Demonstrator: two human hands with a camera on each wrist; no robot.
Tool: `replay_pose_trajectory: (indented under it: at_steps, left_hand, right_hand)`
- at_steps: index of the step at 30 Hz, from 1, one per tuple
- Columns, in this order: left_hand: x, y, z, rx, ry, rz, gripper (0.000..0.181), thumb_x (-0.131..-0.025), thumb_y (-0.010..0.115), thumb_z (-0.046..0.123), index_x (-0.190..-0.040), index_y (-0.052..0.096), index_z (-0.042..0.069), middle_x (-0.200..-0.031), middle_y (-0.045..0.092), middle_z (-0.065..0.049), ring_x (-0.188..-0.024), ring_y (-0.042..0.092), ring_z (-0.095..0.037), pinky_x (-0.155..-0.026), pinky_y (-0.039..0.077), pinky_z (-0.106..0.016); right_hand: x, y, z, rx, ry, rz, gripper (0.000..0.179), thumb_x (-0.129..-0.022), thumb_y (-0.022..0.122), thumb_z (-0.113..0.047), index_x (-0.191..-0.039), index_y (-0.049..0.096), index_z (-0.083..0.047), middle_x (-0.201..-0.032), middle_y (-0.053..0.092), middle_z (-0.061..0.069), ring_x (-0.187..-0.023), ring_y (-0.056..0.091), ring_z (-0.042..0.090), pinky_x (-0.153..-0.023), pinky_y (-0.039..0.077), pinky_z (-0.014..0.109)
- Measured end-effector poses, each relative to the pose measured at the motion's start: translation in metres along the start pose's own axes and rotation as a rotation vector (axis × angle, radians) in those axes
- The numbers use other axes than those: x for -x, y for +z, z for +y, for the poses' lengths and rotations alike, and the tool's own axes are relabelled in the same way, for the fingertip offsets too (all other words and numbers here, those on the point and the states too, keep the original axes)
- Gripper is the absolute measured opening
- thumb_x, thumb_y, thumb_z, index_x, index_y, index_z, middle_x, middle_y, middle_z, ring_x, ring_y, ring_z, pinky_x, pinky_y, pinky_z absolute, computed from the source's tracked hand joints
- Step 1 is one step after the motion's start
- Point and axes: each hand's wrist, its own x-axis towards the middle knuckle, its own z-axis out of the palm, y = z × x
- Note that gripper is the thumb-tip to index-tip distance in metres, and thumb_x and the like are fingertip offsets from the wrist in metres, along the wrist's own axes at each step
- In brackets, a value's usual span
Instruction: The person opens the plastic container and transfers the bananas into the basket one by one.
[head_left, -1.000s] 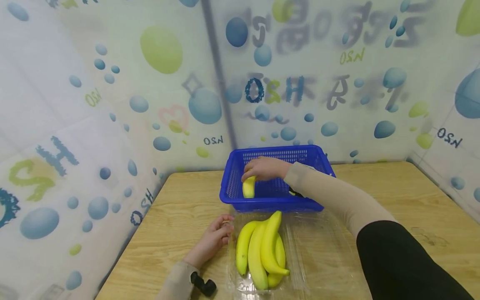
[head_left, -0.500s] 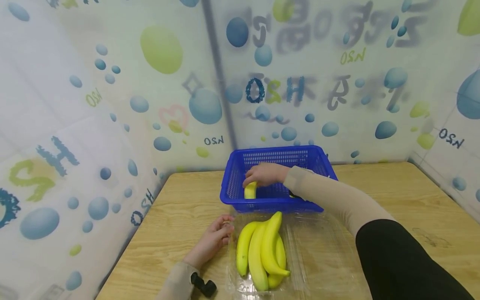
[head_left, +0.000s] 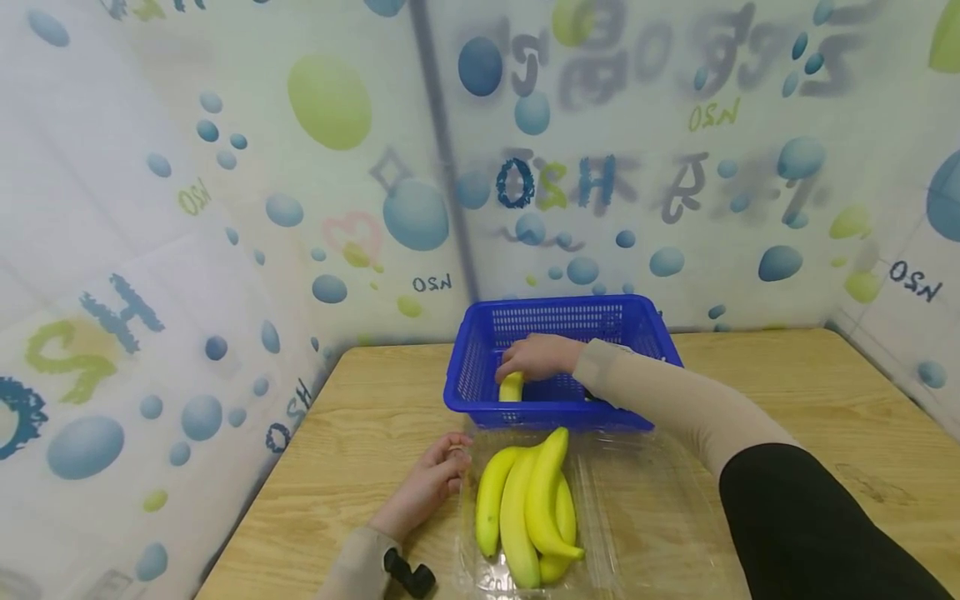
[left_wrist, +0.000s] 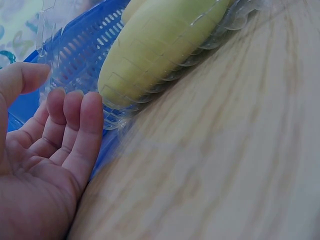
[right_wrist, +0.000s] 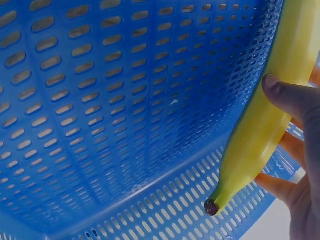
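Note:
Inside the blue plastic basket (head_left: 555, 412), my right hand (head_left: 542, 357) grips a yellow banana (right_wrist: 270, 120). The right wrist view has the thumb on one side of it and fingers on the other, with its dark stem end hanging lower over the basket's slotted side. In front of the basket, a clear plastic clamshell box (head_left: 592, 508) lies with its lid spread to the right. Several bananas (head_left: 525, 508) rest side by side in its left half. My left hand (left_wrist: 55, 145) stays at the box's left edge, fingers loosely bent, fingertips right at the clear wall.
A wooden table (head_left: 360, 400) carries everything. Behind it stands a white curtain-like wall (head_left: 675, 208) with blue and green drops, close to the basket's far side. A black strap mount (head_left: 408, 573) sits at my left wrist.
My right hand has gone lower into the basket with the banana and slightly to the right. My left hand keeps its place at the box, and the head view has shifted a little.

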Motion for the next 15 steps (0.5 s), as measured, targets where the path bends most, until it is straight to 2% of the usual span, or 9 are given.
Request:
replay_pose_trajectory:
  at_steps: [8, 15]
  left_hand:
    - [-0.001, 0.0006, -0.0003, 0.003, 0.007, -0.005, 0.028, -0.096, 0.052, 0.007, -0.121, 0.041, 0.0, -0.084, 0.047, 0.001, -0.069, 0.046, -0.009, -0.064, 0.046, -0.021]
    - [0.0006, -0.0003, 0.0008, 0.004, 0.013, -0.014, 0.027, -0.096, 0.053, 0.008, -0.12, 0.043, 0.003, -0.085, 0.047, 0.001, -0.07, 0.046, -0.008, -0.064, 0.045, -0.021]
  right_hand:
    - [0.001, -0.0001, -0.0028, -0.036, 0.044, -0.054, 0.04, -0.087, 0.07, -0.003, -0.121, 0.067, -0.023, -0.121, 0.065, 0.001, -0.111, 0.06, 0.021, -0.09, 0.05, 0.037]
    - [0.0046, -0.0035, -0.0037, -0.022, 0.093, -0.029, 0.04, -0.085, 0.073, -0.005, -0.12, 0.067, -0.023, -0.119, 0.065, 0.0, -0.108, 0.061, 0.02, -0.09, 0.05, 0.037]
